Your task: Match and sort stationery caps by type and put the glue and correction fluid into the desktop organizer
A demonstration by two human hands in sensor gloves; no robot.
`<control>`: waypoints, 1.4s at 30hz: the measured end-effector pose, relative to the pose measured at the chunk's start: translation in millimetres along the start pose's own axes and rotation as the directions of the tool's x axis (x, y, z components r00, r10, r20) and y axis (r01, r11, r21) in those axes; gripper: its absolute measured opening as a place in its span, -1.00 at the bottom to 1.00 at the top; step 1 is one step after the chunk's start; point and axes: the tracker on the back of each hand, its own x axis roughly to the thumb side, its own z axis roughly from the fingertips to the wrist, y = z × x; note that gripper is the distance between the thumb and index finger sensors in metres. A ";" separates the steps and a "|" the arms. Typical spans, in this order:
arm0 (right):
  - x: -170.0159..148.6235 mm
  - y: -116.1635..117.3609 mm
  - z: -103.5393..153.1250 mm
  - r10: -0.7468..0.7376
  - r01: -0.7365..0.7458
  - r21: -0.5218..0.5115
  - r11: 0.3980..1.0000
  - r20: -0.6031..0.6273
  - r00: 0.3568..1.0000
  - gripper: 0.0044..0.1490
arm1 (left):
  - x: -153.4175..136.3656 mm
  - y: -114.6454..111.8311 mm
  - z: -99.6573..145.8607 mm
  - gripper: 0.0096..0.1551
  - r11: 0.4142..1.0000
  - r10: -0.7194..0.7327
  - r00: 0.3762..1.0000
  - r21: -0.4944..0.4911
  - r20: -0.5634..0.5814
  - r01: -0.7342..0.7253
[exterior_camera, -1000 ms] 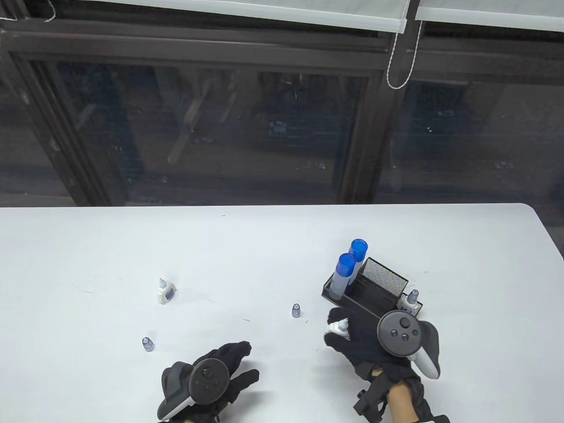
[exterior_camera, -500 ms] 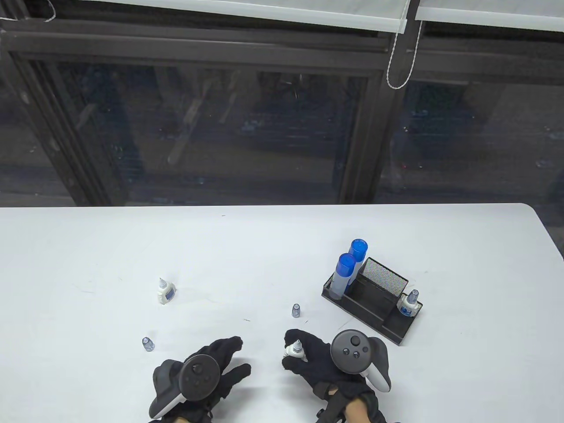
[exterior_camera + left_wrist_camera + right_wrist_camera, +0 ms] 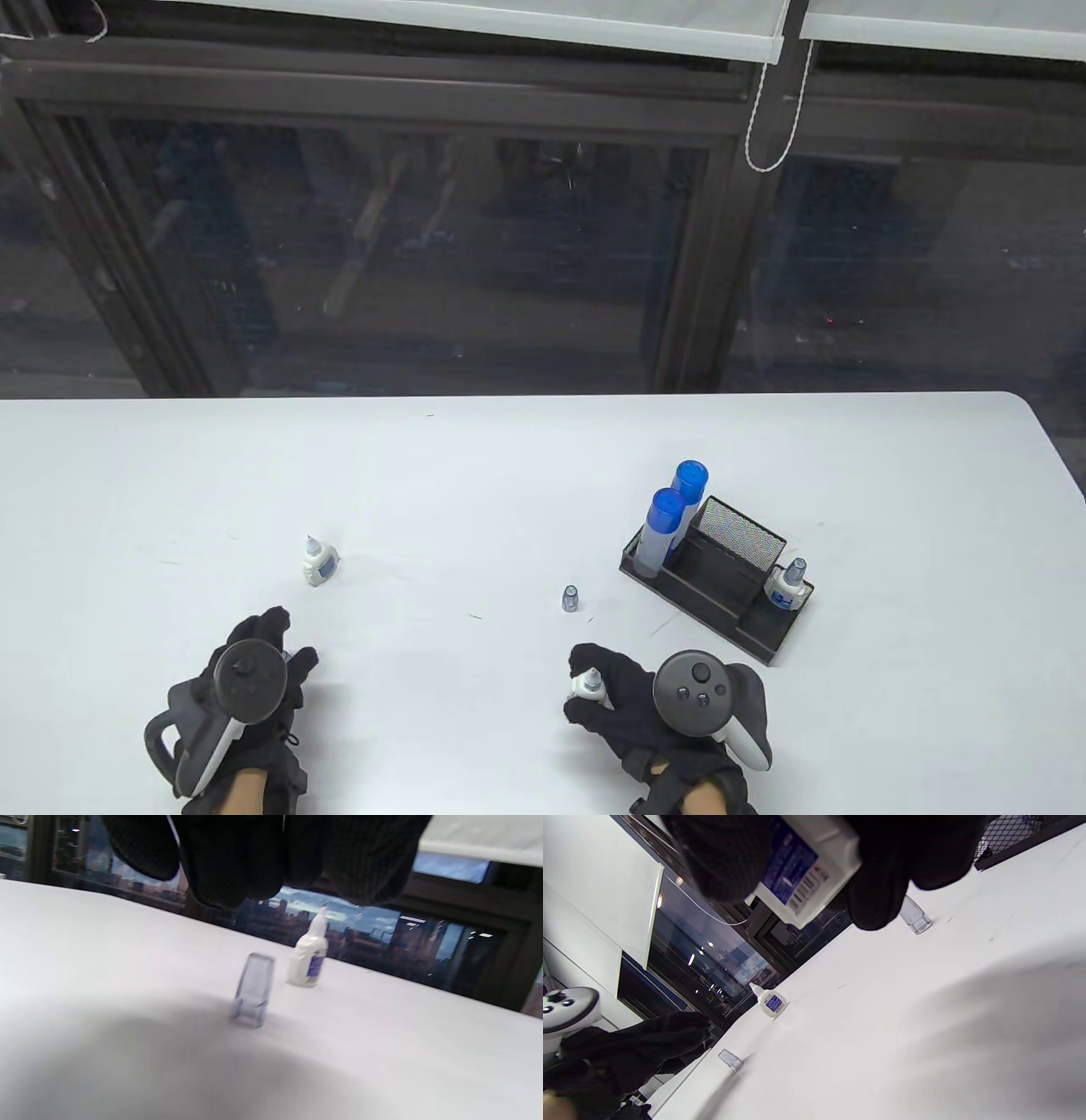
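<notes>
My right hand (image 3: 604, 694) grips an uncapped white correction fluid bottle (image 3: 587, 682) just above the table, seen close up as the held bottle (image 3: 806, 870) in the right wrist view. A clear cap (image 3: 570, 598) stands beyond it. My left hand (image 3: 287, 649) hovers with spread fingers over another clear cap (image 3: 253, 990), not touching it; that cap is mostly hidden in the table view. A second uncapped bottle (image 3: 318, 562) stands farther back on the left. The black mesh organizer (image 3: 721, 594) holds two blue-capped glue sticks (image 3: 666, 519) and a capped correction fluid (image 3: 789, 584).
The white table (image 3: 475, 475) runs wide to the left and back, with its rounded far right corner near the window. The organizer stands right of my right hand. In the right wrist view the second bottle (image 3: 770, 1001) and left cap (image 3: 731, 1060) show.
My left hand has swung left and now sits over the left clear cap. My right hand has carried the bottle away from the organizer, leftward and toward the front edge.
</notes>
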 end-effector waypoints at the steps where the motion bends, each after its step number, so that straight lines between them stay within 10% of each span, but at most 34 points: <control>1: 0.3 0.5 0.1 0.012 -0.012 0.000 1.000 0.001 1.000 -0.23 | -2.3 -4.2 -2.3 -0.31 1.000 -0.015 1.000 -0.018 -0.017 0.015; 14: 2.0 2.7 -0.7 0.033 -0.033 0.026 0.999 0.006 0.999 -0.23 | 2.4 -38.9 -15.8 -0.45 0.989 -0.142 0.989 -0.051 -0.032 0.140; 23: 3.9 4.5 -1.4 0.029 -0.029 0.043 0.999 0.003 1.000 -0.23 | 16.8 -16.4 -9.7 -0.48 1.000 0.026 0.999 -0.014 0.026 -0.026; 31: 11.7 5.0 -0.3 -0.036 0.035 0.027 0.999 0.026 0.999 -0.23 | 115.0 41.3 35.3 -0.48 0.879 0.472 0.755 -0.178 0.456 -0.442; 42: 17.7 7.0 2.6 -0.038 0.037 0.015 0.999 0.044 0.998 -0.23 | 204.0 49.2 83.9 -0.46 0.929 0.354 0.599 -0.198 0.718 -0.311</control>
